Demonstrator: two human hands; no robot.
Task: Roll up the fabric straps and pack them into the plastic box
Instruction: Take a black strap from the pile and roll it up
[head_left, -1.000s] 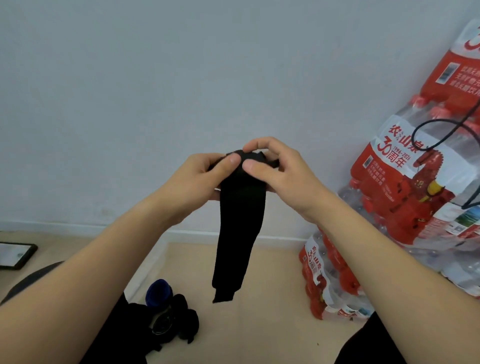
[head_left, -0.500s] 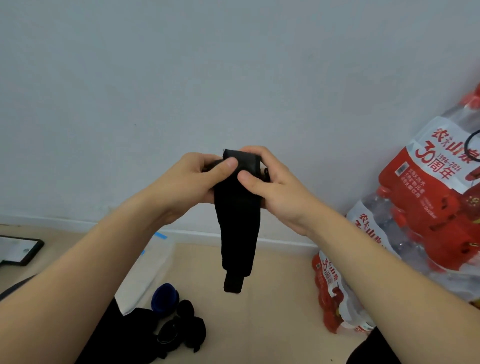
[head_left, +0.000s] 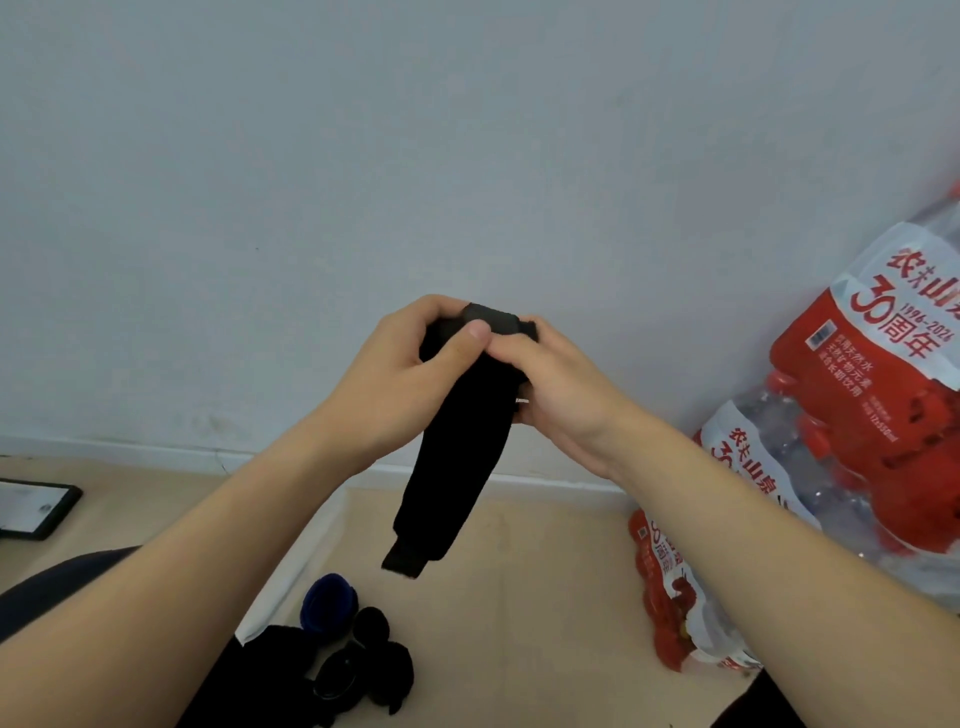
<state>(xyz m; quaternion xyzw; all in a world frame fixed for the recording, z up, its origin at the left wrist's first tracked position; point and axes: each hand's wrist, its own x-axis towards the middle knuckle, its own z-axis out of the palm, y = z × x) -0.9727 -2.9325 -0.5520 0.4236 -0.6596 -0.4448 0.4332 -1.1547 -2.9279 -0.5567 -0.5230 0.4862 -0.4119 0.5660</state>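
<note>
Pale wall (head_left: 467, 130) behind; fingers of my left hand (head_left: 384, 384) and right hand (head_left: 561, 395) pinch one black strap (head_left: 452, 478), top rolled; one blue roll (head_left: 328, 605) at 7 o'clock.

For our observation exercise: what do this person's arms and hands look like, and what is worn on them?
Both forearms are bare, no sleeves showing. The left hand and right hand wear no gloves; no watch or bracelet shows at either wrist.
</note>
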